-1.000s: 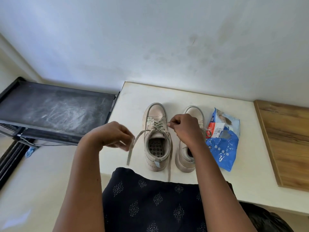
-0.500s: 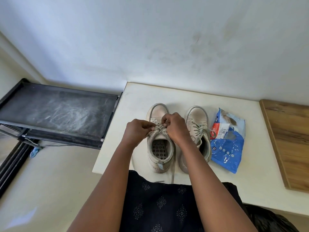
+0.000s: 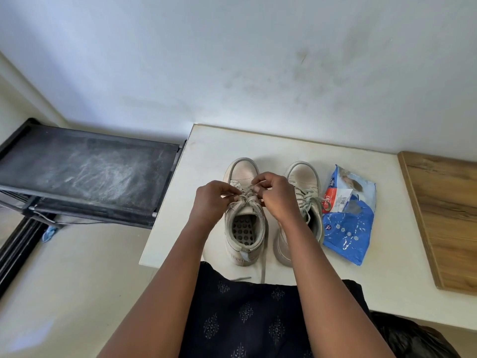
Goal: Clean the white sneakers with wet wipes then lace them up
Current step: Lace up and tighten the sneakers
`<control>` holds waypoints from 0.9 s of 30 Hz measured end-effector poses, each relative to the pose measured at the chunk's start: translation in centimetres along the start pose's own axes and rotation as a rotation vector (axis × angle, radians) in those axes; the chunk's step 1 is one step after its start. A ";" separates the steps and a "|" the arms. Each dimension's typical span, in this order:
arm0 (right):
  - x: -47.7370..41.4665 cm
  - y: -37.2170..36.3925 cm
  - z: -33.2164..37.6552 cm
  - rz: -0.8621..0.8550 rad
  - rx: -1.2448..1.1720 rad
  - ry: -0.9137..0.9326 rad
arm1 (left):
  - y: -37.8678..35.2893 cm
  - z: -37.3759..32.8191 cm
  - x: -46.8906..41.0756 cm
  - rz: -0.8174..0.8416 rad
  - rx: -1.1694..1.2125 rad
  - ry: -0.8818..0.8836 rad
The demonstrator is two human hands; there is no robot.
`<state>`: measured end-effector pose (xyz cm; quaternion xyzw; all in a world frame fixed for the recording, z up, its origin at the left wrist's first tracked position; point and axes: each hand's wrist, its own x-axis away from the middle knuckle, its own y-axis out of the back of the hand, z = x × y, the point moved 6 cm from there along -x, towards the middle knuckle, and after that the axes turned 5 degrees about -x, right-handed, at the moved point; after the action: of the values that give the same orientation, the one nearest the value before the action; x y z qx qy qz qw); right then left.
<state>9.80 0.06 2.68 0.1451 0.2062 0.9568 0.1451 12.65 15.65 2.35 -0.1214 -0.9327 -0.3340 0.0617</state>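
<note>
1. On the white surface (image 3: 211,156), both hands' fingers pinch the left sneaker (image 3: 244,218)'s lace (image 3: 246,198).
2. The right sneaker (image 3: 305,192) looks laced already.
3. The wipes pack (image 3: 348,228) lies beside it; wiping seems finished, tying remains.

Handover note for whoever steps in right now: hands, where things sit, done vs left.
Left hand and right hand: both pinching the laces of the left sneaker, mid-tie.
Right sneaker stands beside it on the white table, laces threaded, apparently tied.
Wet wipes pack lies to the right of the shoes.
Done: lacing threaded on both shoes.
Left: finish the knot on the left sneaker; its lace ends hang over the table's near edge.
</note>
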 end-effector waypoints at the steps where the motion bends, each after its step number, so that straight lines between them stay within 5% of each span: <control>1: 0.1 0.2 -0.2 -0.011 -0.003 -0.003 | -0.1 -0.4 -0.1 -0.002 -0.039 -0.025; 7: 0.9 -0.1 -0.2 -0.050 0.072 -0.003 | -1.2 -2.7 -0.2 0.039 -0.451 -0.187; 16: 0.6 -0.8 -0.4 -0.035 0.150 -0.027 | 0.1 0.0 0.3 0.006 -0.047 -0.032; 27: 0.7 -1.3 0.8 0.011 0.441 0.035 | -0.4 -2.0 0.4 -0.033 -0.377 -0.147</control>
<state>9.68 1.70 3.00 0.1576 0.4122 0.8916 0.1011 12.27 14.13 3.72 -0.1397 -0.8574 -0.4941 -0.0358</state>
